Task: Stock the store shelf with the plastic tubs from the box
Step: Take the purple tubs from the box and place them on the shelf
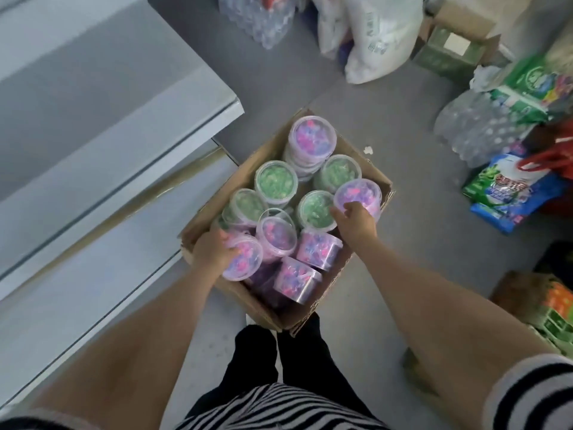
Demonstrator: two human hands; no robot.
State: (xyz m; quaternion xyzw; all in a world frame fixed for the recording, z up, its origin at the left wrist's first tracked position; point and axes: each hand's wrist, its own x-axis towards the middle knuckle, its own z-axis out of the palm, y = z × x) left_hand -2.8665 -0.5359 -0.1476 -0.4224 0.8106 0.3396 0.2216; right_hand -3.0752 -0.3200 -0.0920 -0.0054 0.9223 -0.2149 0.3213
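Grey shop floor (403,150), seen from above. Cardboard box (359,152) stands on it, nearly full of lidded plastic tubs, pink-purple and green (276,181). Left hand (214,251) curls its fingers over the lid rim of the near-left tub (245,262). Right hand (356,223) clasps the far-right tub (361,193) likewise. Both tubs sit inside the box. Shelf (124,125), just left of the box, carries no tub on its visible boards, so stocking appears barely begun. Bottled-water packs (477,128) and detergent bags (502,190) lie beyond.
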